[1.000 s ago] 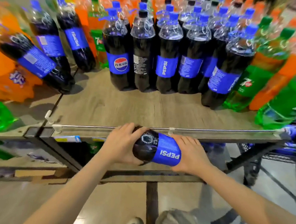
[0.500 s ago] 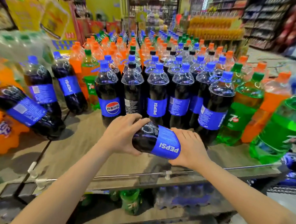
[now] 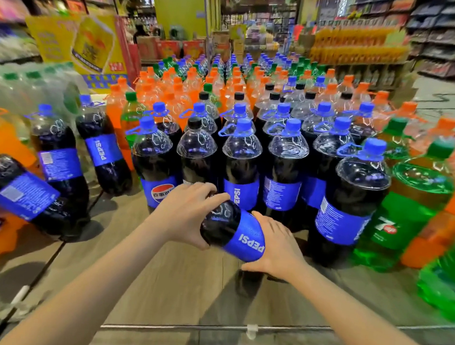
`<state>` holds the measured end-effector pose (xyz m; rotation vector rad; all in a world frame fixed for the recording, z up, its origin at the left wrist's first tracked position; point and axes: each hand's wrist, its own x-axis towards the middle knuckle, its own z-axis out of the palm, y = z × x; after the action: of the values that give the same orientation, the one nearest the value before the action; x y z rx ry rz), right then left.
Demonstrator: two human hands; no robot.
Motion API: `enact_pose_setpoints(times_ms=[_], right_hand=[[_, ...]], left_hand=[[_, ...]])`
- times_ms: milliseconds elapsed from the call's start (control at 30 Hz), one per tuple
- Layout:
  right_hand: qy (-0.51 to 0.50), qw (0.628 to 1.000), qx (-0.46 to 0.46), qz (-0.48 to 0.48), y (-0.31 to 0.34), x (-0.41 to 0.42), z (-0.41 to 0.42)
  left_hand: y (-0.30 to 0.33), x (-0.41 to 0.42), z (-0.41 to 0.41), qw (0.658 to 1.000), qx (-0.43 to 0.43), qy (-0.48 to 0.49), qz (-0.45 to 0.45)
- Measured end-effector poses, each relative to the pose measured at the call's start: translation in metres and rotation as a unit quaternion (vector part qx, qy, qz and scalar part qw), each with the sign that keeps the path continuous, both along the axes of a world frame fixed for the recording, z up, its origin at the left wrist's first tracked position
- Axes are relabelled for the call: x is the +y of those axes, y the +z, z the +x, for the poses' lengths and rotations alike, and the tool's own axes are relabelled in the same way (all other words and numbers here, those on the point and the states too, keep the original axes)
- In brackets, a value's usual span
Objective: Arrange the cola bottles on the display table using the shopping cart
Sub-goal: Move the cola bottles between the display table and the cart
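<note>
Front rail: a thin metal rail (image 3: pixel 211 327) ran along the near edge of the display table (image 3: pixel 161 280), with a clear clip at its middle.
Open room: bare wood-grain surface lay between the rail and the standing bottles, widest at the near left.
Left hand: the left hand (image 3: pixel 185 213) reached forward over the table, fingers curled over the dark upper body of the held cola bottle (image 3: pixel 233 230), thumb underneath.
Right hand: the right hand (image 3: pixel 277 248) gripped the lower end of the same bottle, palm against the blue label, fingers wrapped behind it.
Held bottle: it was tilted, above the table, just in front of the cola block; its base was hidden, so contact with the surface could not be told.
Cola block: upright cola bottles (image 3: pixel 241 168) stood in rows directly behind the hands.
Left edge: loose cola bottles (image 3: pixel 59 167) stood apart, across a table seam.
Right edge: green 7up bottles (image 3: pixel 408 210) stood beside the cola block.
Far field: orange soda bottles (image 3: pixel 188 90) filled the rear, blurred shop shelves beyond.
</note>
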<state>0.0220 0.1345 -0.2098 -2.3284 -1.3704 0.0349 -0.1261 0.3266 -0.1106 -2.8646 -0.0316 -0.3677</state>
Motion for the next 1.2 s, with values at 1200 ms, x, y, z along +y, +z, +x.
enact_pose_setpoints(times_ms=[1200], right_hand=[[-0.184, 0.971, -0.049, 0.145, 0.073, -0.17, 0.041]], left_hand=[[0.014, -0.154, 0.106, 0.932, -0.153, -0.072, -0.321]])
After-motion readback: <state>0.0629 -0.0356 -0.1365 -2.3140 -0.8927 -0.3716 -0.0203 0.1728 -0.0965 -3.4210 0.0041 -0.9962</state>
